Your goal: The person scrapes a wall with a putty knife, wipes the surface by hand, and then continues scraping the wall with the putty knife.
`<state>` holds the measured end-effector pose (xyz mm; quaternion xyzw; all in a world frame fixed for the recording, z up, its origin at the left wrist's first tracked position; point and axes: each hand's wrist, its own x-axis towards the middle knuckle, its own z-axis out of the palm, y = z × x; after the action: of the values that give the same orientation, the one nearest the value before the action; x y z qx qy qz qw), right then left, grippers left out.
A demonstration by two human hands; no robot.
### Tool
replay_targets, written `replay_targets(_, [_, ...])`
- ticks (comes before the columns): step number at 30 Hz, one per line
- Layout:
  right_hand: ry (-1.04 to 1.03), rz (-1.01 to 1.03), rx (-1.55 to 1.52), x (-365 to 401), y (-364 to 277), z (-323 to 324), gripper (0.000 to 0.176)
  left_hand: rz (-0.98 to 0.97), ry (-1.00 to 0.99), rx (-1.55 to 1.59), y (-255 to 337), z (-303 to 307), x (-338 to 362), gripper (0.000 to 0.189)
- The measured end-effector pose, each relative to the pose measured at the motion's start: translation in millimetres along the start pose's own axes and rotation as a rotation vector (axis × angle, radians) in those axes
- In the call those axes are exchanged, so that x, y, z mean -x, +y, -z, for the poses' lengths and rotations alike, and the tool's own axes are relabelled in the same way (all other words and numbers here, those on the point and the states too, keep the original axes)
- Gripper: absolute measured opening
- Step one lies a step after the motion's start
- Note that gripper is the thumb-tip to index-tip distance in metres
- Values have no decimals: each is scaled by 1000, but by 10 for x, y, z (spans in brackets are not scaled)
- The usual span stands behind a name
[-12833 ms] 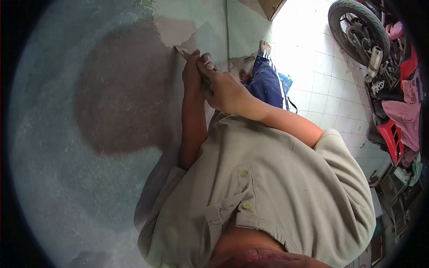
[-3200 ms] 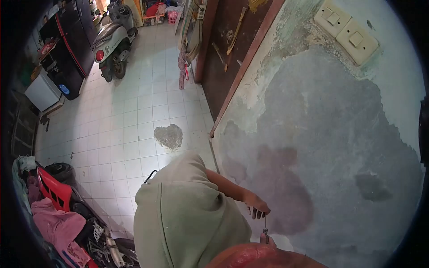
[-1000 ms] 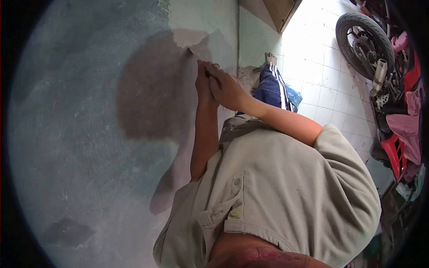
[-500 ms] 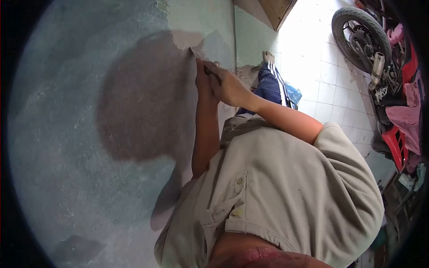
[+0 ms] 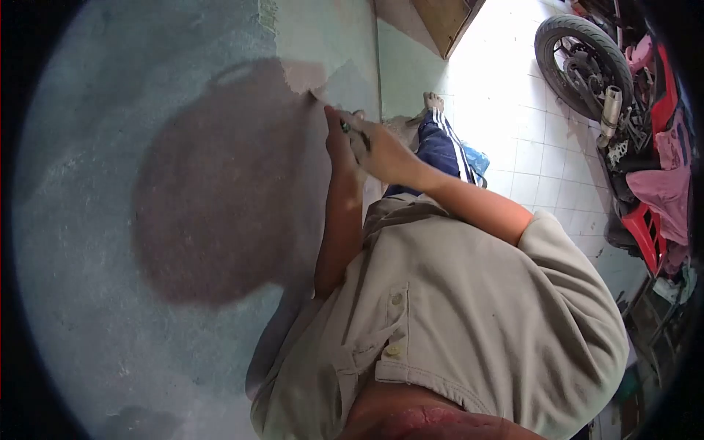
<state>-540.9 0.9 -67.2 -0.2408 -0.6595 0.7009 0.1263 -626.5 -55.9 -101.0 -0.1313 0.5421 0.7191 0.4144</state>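
Note:
A thin scraper blade (image 5: 314,96) touches the wall (image 5: 95,220), at the edge of a pale patch. Behind the blade, my left hand (image 5: 337,139) is closed on the scraper, close against the wall. My right hand (image 5: 385,150) wraps round the dark handle (image 5: 364,139), beside and touching the left hand. Parts of the left fingers are hidden by the right hand. A large shadow covers the wall to the left of both hands.
My bare foot (image 5: 433,101) and blue trouser leg (image 5: 438,143) are beyond the hands. A blue item (image 5: 477,159) lies beside the leg. A wooden piece (image 5: 447,22) stands at the top. Right of the white tiled floor (image 5: 539,139) is a motorcycle wheel (image 5: 584,66) with pink cloth (image 5: 664,191).
Both hands and the scraper have shifted slightly down in view, and the right hand has tilted a little. The head's shadow has moved down and left on the wall.

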Motion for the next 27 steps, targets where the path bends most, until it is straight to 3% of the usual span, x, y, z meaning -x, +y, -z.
replay_targets(3, [88,125,177,24,-81,-27,46,38,-109,46,55,91,-40,49])
replay_targets(5, [-122,-212,160,-10,-196,55,46,14,-51,-28,28,69,20,51])
replay_targets(6, [-127,-205,172,4,-176,52,46,-17,-7,-94,24,4,16,52])
replay_targets(8, [44,103,115,67,-100,-22,45,1,-93,-5,31,71,32,54])
replay_targets(9, [45,105,112,41,-113,-14,45,25,-178,72,51,99,49,56])
replay_targets(11, [-35,-20,132,17,-134,15,44,-34,-131,-13,24,98,59,55])
replay_targets(14, [43,123,170,124,-95,-27,45,-95,-132,14,84,-85,263,55])
replay_targets(16, [20,100,139,30,-80,-22,44,-86,-166,100,131,-100,274,55])
replay_targets(19, [-15,48,93,73,-116,-12,43,-57,-116,-27,65,24,117,53])
replay_targets(22, [-16,21,129,59,-103,-41,44,-35,-206,60,102,32,124,52])
replay_targets(24, [-23,15,176,24,-89,-90,46,-80,-61,-91,206,-37,128,49])
replay_targets(27, [-69,-54,168,-6,-155,-34,45,-90,-72,-29,189,-96,241,48])
